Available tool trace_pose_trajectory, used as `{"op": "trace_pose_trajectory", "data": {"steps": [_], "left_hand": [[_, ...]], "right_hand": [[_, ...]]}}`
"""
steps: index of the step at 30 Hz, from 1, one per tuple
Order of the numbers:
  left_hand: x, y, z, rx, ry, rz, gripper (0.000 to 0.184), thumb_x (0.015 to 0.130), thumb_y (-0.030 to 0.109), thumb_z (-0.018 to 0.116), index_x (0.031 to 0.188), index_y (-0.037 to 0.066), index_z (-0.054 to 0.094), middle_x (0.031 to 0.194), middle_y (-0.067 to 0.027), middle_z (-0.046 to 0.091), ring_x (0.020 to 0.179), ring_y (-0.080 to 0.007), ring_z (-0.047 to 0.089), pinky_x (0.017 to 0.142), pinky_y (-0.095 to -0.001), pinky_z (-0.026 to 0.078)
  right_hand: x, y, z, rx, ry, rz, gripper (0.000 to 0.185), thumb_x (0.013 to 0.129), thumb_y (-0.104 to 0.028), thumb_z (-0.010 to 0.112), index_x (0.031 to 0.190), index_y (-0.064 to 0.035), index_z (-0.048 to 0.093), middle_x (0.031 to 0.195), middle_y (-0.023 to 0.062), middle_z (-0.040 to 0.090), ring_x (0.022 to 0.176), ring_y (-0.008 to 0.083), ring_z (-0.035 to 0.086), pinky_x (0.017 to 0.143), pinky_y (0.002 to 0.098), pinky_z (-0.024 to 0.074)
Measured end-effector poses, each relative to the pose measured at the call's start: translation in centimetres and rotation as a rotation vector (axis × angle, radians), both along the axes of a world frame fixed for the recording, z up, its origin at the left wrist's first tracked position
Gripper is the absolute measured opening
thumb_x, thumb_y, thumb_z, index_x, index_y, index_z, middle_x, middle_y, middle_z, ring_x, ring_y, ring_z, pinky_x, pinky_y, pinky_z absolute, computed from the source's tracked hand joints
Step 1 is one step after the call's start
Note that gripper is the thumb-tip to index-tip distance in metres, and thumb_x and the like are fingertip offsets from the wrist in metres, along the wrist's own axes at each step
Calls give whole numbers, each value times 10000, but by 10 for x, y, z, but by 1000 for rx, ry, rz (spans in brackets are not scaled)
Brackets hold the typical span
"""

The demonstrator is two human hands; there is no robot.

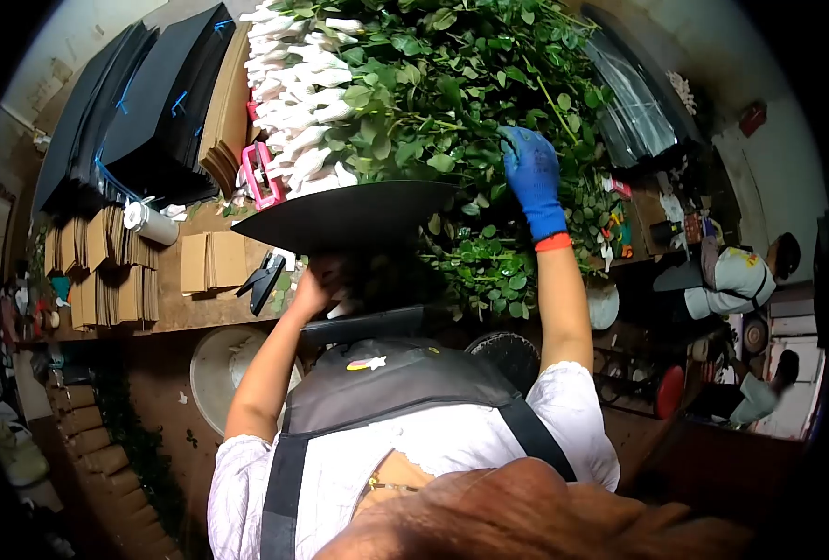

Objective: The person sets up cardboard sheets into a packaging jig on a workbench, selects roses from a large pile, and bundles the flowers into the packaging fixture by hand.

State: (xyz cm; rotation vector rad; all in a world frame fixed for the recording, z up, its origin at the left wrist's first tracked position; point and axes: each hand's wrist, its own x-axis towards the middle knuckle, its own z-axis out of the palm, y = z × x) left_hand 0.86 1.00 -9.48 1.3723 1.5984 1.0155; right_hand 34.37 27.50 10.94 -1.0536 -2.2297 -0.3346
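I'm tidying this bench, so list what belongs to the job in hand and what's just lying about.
Apparently in the job:
black sheet, by the left hand
leafy stems, at the right hand
white wraps

Seemingly just lying about:
white canister
pink item
stapler-like tool

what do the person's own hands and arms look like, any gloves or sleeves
The right hand wears a blue glove with an orange-red band at the wrist. The left hand shows no glove, though its fingers are in shadow. Both forearms are uncovered below short, loose white sleeves.
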Motion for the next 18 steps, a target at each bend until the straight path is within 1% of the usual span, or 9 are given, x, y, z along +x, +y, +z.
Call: {"op": "trace_pose_trajectory", "data": {"steps": [4,6,8,9,12,13,15,17,18], "left_hand": [[-4,6,-16,-21,-20,-3,496,858,58,697,1335,58,559,1293,-128,585,1159,-230,583,951,-365,514],[-3,1,-15,-41,-17,-7,502,862,53,696,1341,48,544,1286,-127,582,1166,-229,577,955,-364,512],[-3,2,-15,-28,-68,8,512,863,57,699,1346,38,529,1268,-130,588,1161,-227,577,949,-361,513],[-3,3,-16,-29,-64,-4,517,862,64,702,1347,37,525,1264,-132,589,1156,-226,579,944,-360,514],[-6,4,-16,-53,-47,-6,524,860,83,712,1346,35,522,1250,-136,594,1139,-223,585,933,-358,516],[-6,3,-15,-78,-40,10,522,859,88,716,1343,34,527,1246,-136,597,1134,-223,587,930,-358,516],[-2,0,-7,-99,-18,68,508,825,115,736,1302,51,572,1169,-139,639,1092,-251,622,926,-358,514],[-4,0,-7,-54,-36,37,517,831,131,739,1316,62,571,1182,-137,644,1101,-251,622,929,-360,515],[-1,3,-8,-30,-52,13,522,834,138,740,1323,67,571,1188,-137,646,1105,-251,623,931,-361,515]], "right_hand": [[9,14,-17,-246,-47,0,286,895,-192,618,1178,-160,648,1116,98,675,1000,333,634,898,416,506],[0,2,-26,-360,-146,76,403,857,-267,676,1237,-148,615,1174,113,656,1053,324,620,925,423,497],[-10,-7,-54,-213,-235,109,496,825,-291,708,1275,-126,581,1253,112,617,1129,314,587,967,432,476],[-14,-8,-74,-226,-288,53,549,799,-249,722,1303,-113,550,1325,102,572,1188,315,549,1002,447,455],[-11,3,-97,-217,-314,68,521,757,-206,732,1245,-105,583,1240,100,613,1132,290,581,988,413,456],[-8,5,-86,-350,-179,44,472,750,-152,708,1206,-93,605,1192,129,641,1088,316,609,968,415,480],[9,16,-64,-110,156,129,341,772,-116,672,1109,-72,649,1105,150,662,1034,340,623,956,430,490],[34,21,-32,63,127,-114,250,812,-91,623,1048,-15,659,1051,170,670,995,341,631,966,434,483],[35,3,11,90,193,77,195,850,-104,610,1008,-3,662,983,187,673,921,345,646,922,420,499]]}}
